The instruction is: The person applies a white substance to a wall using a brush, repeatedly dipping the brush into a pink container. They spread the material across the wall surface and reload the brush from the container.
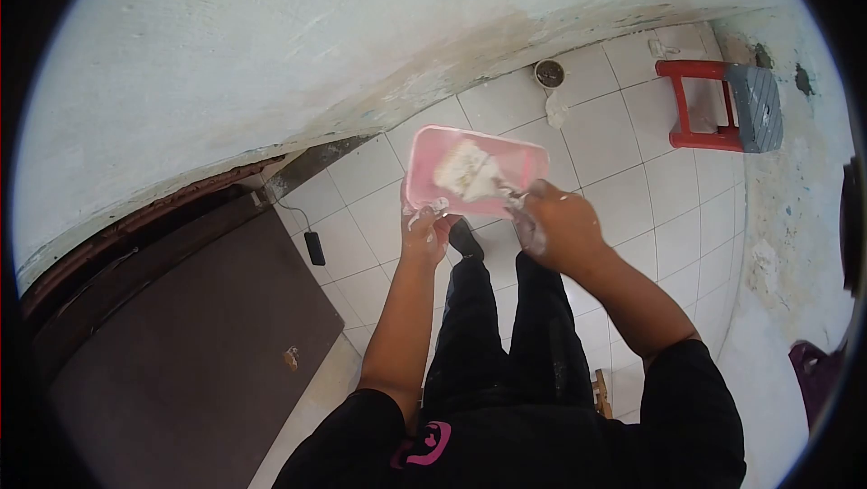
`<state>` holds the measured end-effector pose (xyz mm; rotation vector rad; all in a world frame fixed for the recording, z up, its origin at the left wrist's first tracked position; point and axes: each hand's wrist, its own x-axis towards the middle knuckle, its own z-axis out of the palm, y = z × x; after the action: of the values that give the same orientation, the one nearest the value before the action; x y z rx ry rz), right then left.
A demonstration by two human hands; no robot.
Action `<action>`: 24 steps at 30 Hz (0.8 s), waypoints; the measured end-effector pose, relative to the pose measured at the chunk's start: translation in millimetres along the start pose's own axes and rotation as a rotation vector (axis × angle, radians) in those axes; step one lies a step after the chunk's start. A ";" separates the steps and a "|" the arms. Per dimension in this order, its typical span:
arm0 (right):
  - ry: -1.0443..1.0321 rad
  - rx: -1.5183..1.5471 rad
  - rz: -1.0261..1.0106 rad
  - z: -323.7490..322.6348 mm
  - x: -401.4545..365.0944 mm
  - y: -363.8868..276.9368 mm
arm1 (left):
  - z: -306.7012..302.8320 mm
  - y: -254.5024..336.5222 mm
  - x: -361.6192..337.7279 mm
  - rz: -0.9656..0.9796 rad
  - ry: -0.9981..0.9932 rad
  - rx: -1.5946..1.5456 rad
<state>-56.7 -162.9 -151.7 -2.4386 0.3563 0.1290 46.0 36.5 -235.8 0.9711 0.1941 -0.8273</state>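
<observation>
A pink plastic tub [428, 153] is tilted toward me at waist height, with a mound of thick white paste [468, 170] inside. My left hand [424, 227], smeared with white, grips the tub by its near left corner. At the tub's near right side, my right hand [562, 225] is closed around a paste-smeared tool [511, 193] that reaches into the tub beside the mound. The fist hides its handle, so I cannot tell its exact kind. White smears also mark the right fingers.
A worn, patchy wall [298, 55] runs ahead. On the tiled floor [614, 191] are a small pot [549, 74], a whitish splotch [557, 111] and a red and grey stool [713, 108] on its side. A brown panel [199, 335] and a black corded object [314, 248] are at left.
</observation>
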 end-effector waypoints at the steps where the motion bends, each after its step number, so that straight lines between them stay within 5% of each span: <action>1: -0.047 0.002 -0.013 -1.6 6.0 -12.7 | 1.9 1.2 -0.1 -0.002 -0.015 0.034; 9: -0.109 -0.083 -0.121 21.0 34.4 -20.2 | -2.6 14.9 -4.3 -0.027 -0.035 0.039; 17: -0.217 -0.105 0.234 17.8 5.9 -8.8 | -8.7 9.6 -14.9 0.068 0.066 -0.017; 24: -0.077 0.052 0.078 21.8 -2.9 -40.5 | -10.8 13.5 -13.2 -0.067 0.051 0.044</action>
<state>-47.8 -118.3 -143.7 -2.3623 0.4150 0.2434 48.5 56.1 -226.7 1.0319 0.2545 -0.8714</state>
